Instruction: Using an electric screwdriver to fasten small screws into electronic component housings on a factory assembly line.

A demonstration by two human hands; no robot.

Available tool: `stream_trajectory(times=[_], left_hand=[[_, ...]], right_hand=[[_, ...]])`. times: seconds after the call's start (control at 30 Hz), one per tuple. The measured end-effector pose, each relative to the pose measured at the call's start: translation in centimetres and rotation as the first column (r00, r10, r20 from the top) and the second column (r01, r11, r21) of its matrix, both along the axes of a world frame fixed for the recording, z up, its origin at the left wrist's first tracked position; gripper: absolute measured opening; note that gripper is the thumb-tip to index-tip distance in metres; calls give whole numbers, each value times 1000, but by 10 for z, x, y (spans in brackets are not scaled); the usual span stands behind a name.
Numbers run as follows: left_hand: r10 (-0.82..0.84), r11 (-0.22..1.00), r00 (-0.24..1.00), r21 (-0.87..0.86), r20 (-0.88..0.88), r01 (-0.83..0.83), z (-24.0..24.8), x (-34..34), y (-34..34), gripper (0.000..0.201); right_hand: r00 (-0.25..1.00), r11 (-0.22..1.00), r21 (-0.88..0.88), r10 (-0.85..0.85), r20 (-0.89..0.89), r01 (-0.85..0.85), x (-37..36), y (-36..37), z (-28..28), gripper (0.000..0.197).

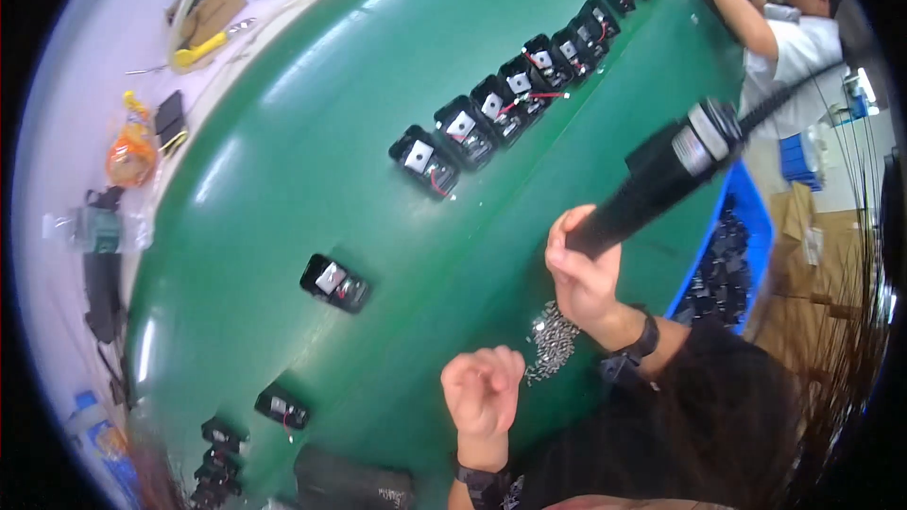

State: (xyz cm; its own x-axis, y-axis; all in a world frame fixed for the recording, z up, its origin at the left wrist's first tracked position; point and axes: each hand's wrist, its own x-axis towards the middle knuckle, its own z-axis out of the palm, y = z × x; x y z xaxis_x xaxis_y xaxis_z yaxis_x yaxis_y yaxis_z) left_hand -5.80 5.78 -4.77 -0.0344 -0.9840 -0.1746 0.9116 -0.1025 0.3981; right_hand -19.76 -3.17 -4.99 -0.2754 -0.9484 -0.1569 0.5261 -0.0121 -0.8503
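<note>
My right hand [588, 279] is wrapped round a black electric screwdriver [652, 179], whose cable runs off to the upper right. My left hand [482, 387] is raised with its fingers curled together; whatever they hold, if anything, cannot be made out. Between the hands lies a heap of small silver screws [556, 345] on the green bench mat [274, 161]. Left of the hands sits a single black plastic housing [333, 281] with a metallic plate inside. A similar housing [282, 406] with a red wire lies nearer, at lower left.
Black housings [463, 130] with white plates and red wires form a row toward the far right, where a co-worker [789, 61] sits. A blue bin [761, 236] of black parts stands at right. More housings [219, 463] and a dark box-like object [351, 484] are lower left.
</note>
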Motion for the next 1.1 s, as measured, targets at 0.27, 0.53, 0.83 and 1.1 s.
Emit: stream_trajectory(times=[0.27,0.53,0.83,1.1], left_hand=[[123,981,948,-181,294,-72,-5,10,-3,19],[14,982,681,118,732,-147,3,-33,5,20],[-51,996,981,80,187,37,-14,-39,11,29],[-7,973,985,227,175,-34,12,-41,4,30]], right_hand=[[978,972,-134,202,47,-194,-5,-1,16,27],[775,775,-492,570,273,-396,0,29,35,33],[747,752,-506,605,277,-421,6,37,29,33],[902,757,-569,427,58,-322,28,45,13,31]])
